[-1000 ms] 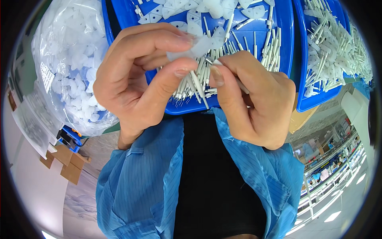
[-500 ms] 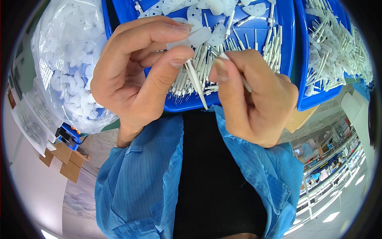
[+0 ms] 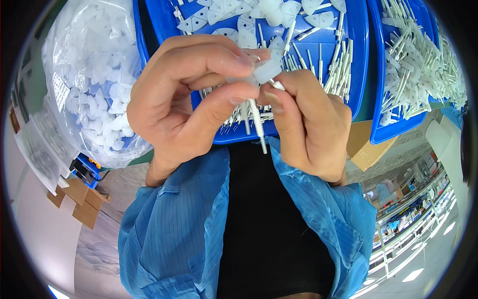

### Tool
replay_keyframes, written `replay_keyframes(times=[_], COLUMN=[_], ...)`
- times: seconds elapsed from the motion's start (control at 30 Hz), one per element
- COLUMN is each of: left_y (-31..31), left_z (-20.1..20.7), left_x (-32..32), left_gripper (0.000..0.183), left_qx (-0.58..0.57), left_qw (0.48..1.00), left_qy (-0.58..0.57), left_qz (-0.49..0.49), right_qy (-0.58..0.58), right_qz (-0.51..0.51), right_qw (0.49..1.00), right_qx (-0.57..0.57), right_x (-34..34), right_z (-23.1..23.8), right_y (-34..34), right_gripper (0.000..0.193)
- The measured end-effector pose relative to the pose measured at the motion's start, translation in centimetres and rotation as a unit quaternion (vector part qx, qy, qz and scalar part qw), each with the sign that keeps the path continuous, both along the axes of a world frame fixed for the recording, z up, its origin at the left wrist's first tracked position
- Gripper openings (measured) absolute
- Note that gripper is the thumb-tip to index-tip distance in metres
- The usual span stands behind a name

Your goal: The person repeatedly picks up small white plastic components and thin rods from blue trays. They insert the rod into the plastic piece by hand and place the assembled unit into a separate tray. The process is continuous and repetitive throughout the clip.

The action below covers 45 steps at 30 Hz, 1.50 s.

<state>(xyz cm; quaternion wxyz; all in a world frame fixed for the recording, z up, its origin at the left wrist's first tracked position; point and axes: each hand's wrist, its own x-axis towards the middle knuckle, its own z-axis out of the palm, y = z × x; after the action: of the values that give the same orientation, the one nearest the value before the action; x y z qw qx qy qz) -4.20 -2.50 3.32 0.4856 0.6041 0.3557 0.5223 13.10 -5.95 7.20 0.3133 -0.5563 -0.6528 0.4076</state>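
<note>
My left hand (image 3: 174, 94) is closed, its thumb and fingertips pinching a translucent white plastic piece (image 3: 268, 71) over the middle tray. From below that piece, a thin white rod (image 3: 257, 122) points down toward my chest. Close on the right, my right hand (image 3: 314, 122) is closed too, thumb against forefinger on a second white rod (image 3: 278, 85) with a metal tip. This tip meets the plastic piece; my fingers cover most of the rod, and how deep the tip sits cannot be seen.
Beneath my hands, a blue tray (image 3: 359, 65) holds loose plastic pieces (image 3: 321, 19) and many white rods (image 3: 341, 67). Left of it stands a clear bag (image 3: 94, 89) of similar pieces. Another blue tray (image 3: 381, 130), heaped with joined parts, is on the right, above a cardboard box (image 3: 366, 147).
My left hand has shifted right and the plastic piece has turned, its rod still pointing down. The right-hand rod's metal tip, in plain sight before, now meets the piece and is largely hidden.
</note>
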Motion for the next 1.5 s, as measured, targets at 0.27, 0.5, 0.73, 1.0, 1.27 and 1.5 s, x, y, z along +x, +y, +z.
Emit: replay_keyframes(times=[0.27, 0.5, 0.73, 1.0, 1.27, 1.5], left_y=[-0.4, -0.2, -0.5, 0.1, 1.7, 1.6], left_z=[1.0, 0.4, 0.8, 0.6, 1.2, 1.6], left_x=[-0.1, -1.0, -0.9, 0.0, -0.5, -1.1], left_gripper=[0.031, 0.041, 0.039, 0.036, 0.051, 0.047], left_qx=[-0.082, -0.039, -0.049, 0.146, 0.193, 0.166], left_qw=[0.996, 0.999, 0.998, 0.986, 0.97, 0.967], left_qy=[0.012, 0.0, 0.024, 0.037, 0.12, 0.163], left_qz=[0.02, -0.032, -0.027, -0.064, -0.083, -0.101], right_qy=[0.03, 0.314, -0.013, -0.004, 0.003, -0.021], right_qz=[0.02, 0.052, 0.046, 0.009, 0.098, 0.11], right_qw=[0.999, 0.92, 0.993, 0.957, 0.959, 0.973], right_qx=[-0.017, -0.228, 0.11, 0.29, 0.265, 0.2], right_x=[0.0, 1.2, 0.3, -0.4, 2.3, 2.2], right_z=[-0.3, 0.2, -0.4, -3.2, -4.0, -3.4], right_y=[0.6, 0.8, 0.0, 0.1, 1.2, 0.8], right_gripper=[0.014, 0.012, 0.02, 0.022, 0.026, 0.022])
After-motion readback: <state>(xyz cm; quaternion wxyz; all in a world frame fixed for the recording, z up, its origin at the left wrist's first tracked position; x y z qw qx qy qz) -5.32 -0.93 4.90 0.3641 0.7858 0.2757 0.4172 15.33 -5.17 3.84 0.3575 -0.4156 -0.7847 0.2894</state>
